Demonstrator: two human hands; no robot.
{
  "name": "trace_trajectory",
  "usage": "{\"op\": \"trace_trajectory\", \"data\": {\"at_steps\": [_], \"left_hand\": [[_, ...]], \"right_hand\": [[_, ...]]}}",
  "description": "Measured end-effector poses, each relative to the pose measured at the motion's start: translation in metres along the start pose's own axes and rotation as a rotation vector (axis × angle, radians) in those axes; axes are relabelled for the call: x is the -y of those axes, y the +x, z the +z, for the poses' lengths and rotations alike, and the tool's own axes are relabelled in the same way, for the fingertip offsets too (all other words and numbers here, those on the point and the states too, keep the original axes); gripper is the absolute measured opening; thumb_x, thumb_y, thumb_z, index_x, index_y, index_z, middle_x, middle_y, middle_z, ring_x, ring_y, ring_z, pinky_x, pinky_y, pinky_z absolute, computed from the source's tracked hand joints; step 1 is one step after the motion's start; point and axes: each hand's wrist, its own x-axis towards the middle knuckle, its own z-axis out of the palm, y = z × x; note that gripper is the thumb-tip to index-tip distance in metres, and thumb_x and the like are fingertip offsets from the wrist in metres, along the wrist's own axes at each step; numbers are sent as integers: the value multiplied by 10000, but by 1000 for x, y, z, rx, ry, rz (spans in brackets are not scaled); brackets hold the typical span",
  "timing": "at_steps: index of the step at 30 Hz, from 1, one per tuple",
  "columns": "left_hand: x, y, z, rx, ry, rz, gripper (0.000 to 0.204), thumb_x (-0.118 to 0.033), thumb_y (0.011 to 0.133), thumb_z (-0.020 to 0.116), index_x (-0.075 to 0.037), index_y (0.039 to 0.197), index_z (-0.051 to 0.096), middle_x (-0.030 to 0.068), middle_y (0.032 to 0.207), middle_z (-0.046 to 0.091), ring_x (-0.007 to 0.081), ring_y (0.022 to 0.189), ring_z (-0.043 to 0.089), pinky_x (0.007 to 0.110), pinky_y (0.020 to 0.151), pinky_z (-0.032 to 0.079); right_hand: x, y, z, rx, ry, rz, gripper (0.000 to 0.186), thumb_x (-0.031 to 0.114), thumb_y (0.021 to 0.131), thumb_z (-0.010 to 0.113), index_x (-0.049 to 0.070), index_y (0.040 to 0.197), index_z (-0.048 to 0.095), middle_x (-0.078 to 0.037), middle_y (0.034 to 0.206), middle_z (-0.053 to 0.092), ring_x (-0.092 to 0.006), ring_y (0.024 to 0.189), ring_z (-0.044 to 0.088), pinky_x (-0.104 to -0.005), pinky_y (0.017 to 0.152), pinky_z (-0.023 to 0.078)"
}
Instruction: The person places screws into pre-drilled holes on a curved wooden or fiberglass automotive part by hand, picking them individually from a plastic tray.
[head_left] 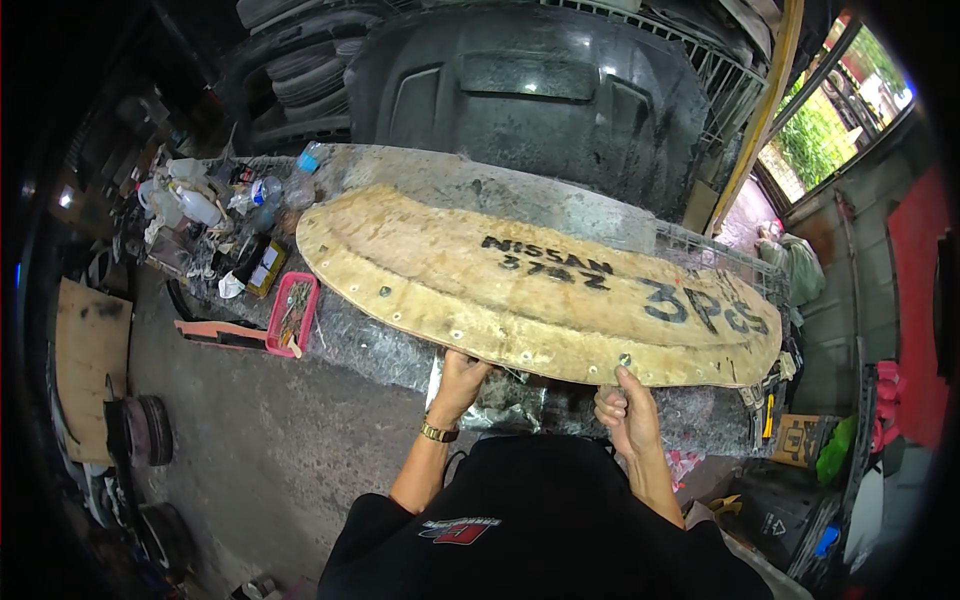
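Note:
A long, curved, yellowish fibreglass mould lies across the worktable with black hand lettering on its upper face. Small holes run along its near flange, and a bolt head shows there. My left hand holds the mould's near edge from below, its fingertips hidden under the flange. Farther right, my right hand is closed at the same edge, the thumb up against the flange by the bolt and the other fingers curled below.
The worktable carries a pink tray of small tools and, at the left, plastic bottles among clutter. Behind it stands a large dark hood-shaped panel. A cardboard box sits at the right, tyres at the left.

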Motion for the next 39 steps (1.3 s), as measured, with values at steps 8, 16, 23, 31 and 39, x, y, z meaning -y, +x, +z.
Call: {"op": "trace_trajectory", "data": {"at_steps": [8, 16, 23, 31, 39], "left_hand": [[18, -4, 1, -102, -60, 41, 235, -32, 852, 644, 50, 1067, 597, 73, 1038, 635, 136, 947, 589, 266, 836, 470], [26, 1, -6, 4, -158, 25, 299, -68, 857, 647, 34, 1130, 581, 57, 1096, 620, 137, 1005, 566, 288, 890, 445], [37, 6, -20, 81, -225, -115, 437, -72, 823, 689, 23, 1209, 508, 60, 1152, 579, 155, 1049, 547, 302, 913, 440], [32, -4, 14, -133, -170, 53, 457, -55, 807, 673, 29, 1214, 482, 84, 1173, 563, 156, 1062, 538, 307, 925, 429], [14, 0, -13, 120, 26, -43, 324, -70, 892, 579, 47, 1187, 517, 78, 1142, 584, 159, 1030, 549, 307, 903, 439]], "right_hand": [[-1, 1, -2, -22, -14, 16, 210, 266, 937, 552, 95, 836, 485, 54, 606, 384, -16, 487, 341, -171, 430, 266], [-2, 1, -3, -22, -1, 24, 198, 258, 939, 550, 98, 843, 483, 50, 608, 388, -16, 485, 341, -170, 431, 272], [-1, 0, -1, -18, -25, 50, 169, 239, 958, 510, 134, 840, 449, 55, 617, 356, -21, 501, 334, -176, 441, 266], [-4, 1, -5, -13, -33, 39, 195, 240, 966, 495, 136, 810, 440, 54, 613, 353, -28, 495, 331, -184, 443, 263], [-1, 3, -8, 12, -30, 50, 197, 245, 978, 465, 132, 820, 436, 53, 608, 355, -33, 491, 325, -194, 448, 261]]}}
